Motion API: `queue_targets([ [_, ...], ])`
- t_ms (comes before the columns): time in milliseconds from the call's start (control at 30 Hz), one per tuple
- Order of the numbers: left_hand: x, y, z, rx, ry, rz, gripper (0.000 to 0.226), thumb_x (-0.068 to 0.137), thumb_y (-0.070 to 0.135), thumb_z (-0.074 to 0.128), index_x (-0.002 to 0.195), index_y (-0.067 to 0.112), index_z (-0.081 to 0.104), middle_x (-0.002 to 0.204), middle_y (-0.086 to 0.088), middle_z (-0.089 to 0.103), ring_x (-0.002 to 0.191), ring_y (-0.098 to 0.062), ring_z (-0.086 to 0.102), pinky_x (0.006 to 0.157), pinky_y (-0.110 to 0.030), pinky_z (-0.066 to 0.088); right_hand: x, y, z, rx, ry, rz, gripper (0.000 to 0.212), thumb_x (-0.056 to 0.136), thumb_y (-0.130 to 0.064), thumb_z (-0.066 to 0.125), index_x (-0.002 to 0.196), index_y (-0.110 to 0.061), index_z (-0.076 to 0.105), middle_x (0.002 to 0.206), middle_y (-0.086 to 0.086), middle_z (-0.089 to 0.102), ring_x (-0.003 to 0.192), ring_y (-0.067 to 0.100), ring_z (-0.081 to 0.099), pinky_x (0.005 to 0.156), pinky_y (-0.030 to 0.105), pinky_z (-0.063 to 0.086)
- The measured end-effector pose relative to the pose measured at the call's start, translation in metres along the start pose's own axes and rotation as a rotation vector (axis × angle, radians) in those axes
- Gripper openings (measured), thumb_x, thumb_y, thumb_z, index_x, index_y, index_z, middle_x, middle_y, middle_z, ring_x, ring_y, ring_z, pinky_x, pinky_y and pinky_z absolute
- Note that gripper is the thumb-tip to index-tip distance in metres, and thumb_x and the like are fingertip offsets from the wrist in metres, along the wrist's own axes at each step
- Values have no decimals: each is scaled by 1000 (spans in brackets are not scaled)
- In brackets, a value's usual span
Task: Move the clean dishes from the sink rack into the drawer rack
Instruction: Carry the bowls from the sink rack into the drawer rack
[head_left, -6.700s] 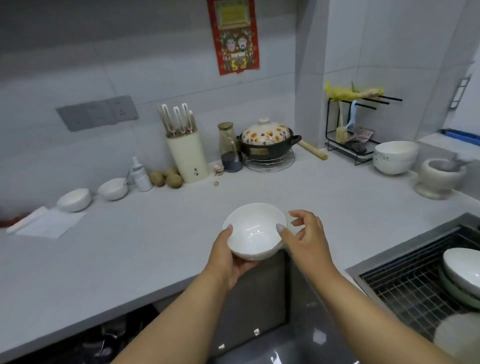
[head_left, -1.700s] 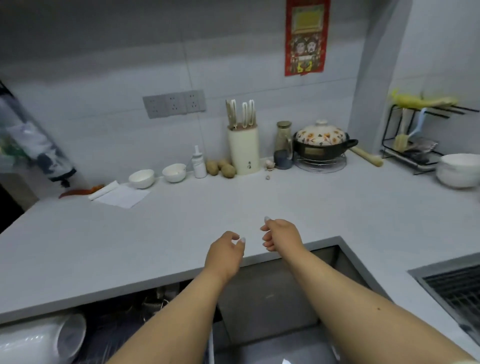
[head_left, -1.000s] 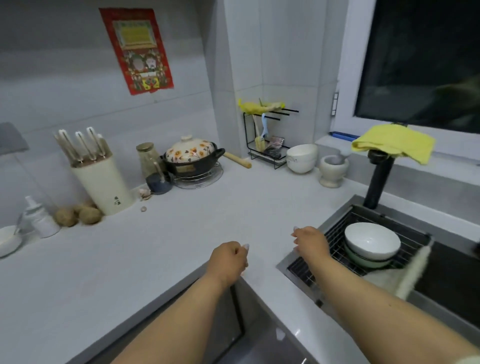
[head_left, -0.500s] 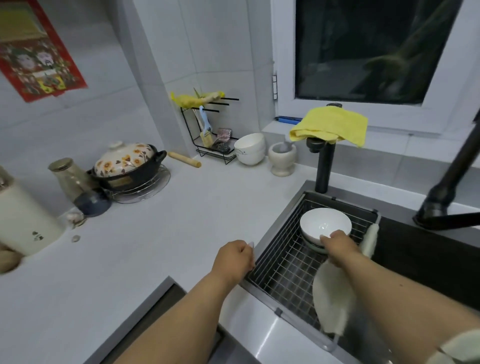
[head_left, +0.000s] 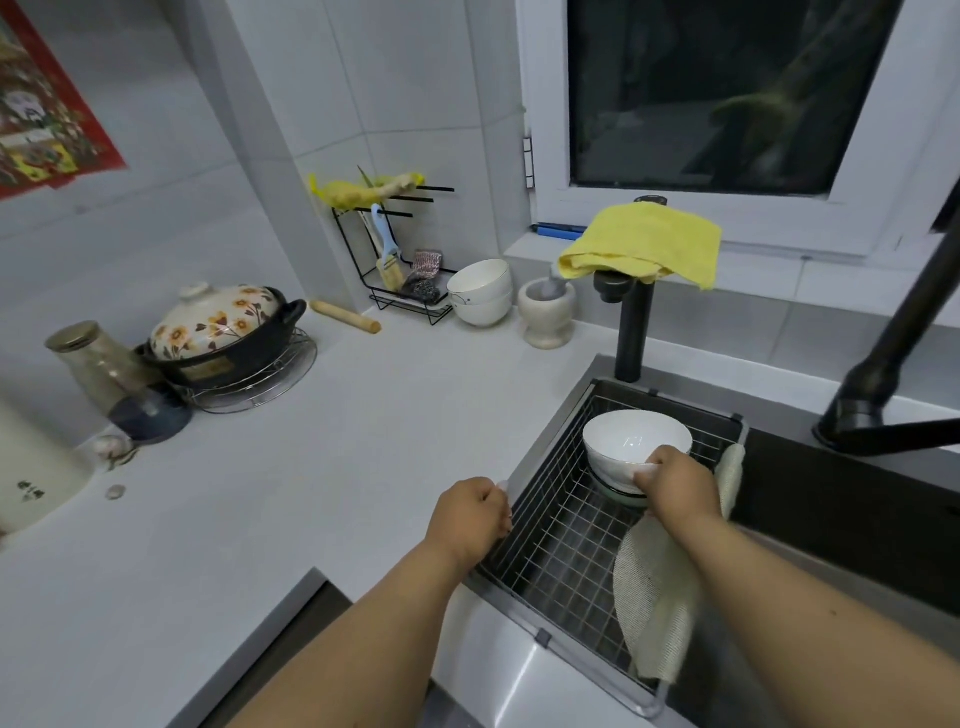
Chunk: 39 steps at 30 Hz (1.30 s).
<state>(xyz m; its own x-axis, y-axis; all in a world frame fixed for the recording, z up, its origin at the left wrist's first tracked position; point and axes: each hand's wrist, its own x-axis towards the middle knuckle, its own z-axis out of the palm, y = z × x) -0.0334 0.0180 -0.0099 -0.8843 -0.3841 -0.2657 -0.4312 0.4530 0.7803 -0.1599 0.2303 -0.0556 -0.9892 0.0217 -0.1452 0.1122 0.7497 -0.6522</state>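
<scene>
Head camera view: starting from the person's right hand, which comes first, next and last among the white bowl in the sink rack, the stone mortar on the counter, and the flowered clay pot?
From the right hand:
1. White bowl in the sink rack: gripped at its near rim.
2. Stone mortar: behind the sink, on the counter.
3. Flowered clay pot: far left, on a wire trivet.

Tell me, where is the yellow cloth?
The yellow cloth is draped over the top of the black tap post behind the sink rack, just below the window.
</scene>
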Motion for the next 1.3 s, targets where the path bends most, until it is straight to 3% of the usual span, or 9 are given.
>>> queue_targets([
  [200, -3, 7, -5, -169, 67, -55, 39, 100, 36, 44, 96, 1, 62, 85, -7, 68, 70, -16, 64, 74, -28, 54, -51, -27, -15, 35, 130, -191, 16, 85, -23, 64, 82, -11, 55, 66, 2, 57, 65, 22, 55, 46, 22, 30],
  [433, -25, 19, -39, -714, 27, -313, 52, 95, 59, 36, 123, 18, 50, 116, -17, 60, 97, -31, 66, 82, -41, 59, -103, -87, -10, 108, -65, -427, 28, 79, -40, 72, 78, -20, 53, 71, -10, 59, 68, 11, 56, 51, 20, 39],
  [600, -46, -7, -77, -1155, 10, -232, 57, 91, 59, 49, 128, 15, 50, 121, -21, 62, 103, -42, 66, 87, -52, 54, -144, -130, 5, 110, -214, -649, 35, 72, -47, 76, 80, -19, 56, 74, -6, 60, 71, 10, 56, 58, 22, 44],
  [700, -65, -30, -102, -1221, 150, -201, 51, 94, 46, 50, 129, 10, 50, 121, -23, 64, 105, -43, 64, 94, -55, 50, -169, -153, 17, 200, -332, -717, 30, 75, -47, 73, 88, -24, 60, 73, -4, 62, 72, 13, 59, 65, 28, 48],
  [800, -92, -56, -125, -1254, 298, -209, 46, 94, 46, 48, 129, 16, 49, 121, -20, 63, 108, -41, 63, 92, -54, 52, -194, -173, 32, 390, -424, -680, 34, 83, -48, 64, 110, -34, 49, 73, 2, 58, 73, 16, 60, 69, 29, 50],
  [933, -136, -89, -152, -1314, 448, -199, 41, 95, 45, 46, 129, 20, 48, 122, -20, 61, 110, -43, 59, 90, -63, 49, -225, -199, 60, 575, -573, -507, 42, 90, -48, 55, 122, -24, 43, 87, 4, 55, 80, 19, 60, 73, 35, 51],
  [1067, -188, -121, -174, -1337, 550, -203, 45, 96, 48, 42, 129, 19, 49, 122, -20, 62, 110, -42, 60, 92, -62, 49, -268, -217, 92, 661, -966, -302, 36, 92, -51, 51, 115, -24, 50, 110, 5, 59, 95, 19, 62, 73, 33, 53],
  [1167, -233, -145, -189, -1349, 629, -214, 47, 96, 52, 39, 127, 19, 51, 119, -20, 64, 109, -41, 62, 92, -60, 50, -310, -225, 112, 705, -1196, -187, 37, 91, -50, 52, 115, -22, 53, 109, 15, 65, 102, 30, 65, 87, 43, 55],
  [1300, -300, -180, -205, -1296, 755, -261, 51, 96, 57, 35, 125, 21, 56, 114, -14, 69, 104, -36, 65, 81, -47, 57, -372, -232, 135, 710, -1394, -94, 33, 90, -43, 56, 113, -18, 57, 108, 23, 63, 99, 36, 66, 88, 48, 54],
])
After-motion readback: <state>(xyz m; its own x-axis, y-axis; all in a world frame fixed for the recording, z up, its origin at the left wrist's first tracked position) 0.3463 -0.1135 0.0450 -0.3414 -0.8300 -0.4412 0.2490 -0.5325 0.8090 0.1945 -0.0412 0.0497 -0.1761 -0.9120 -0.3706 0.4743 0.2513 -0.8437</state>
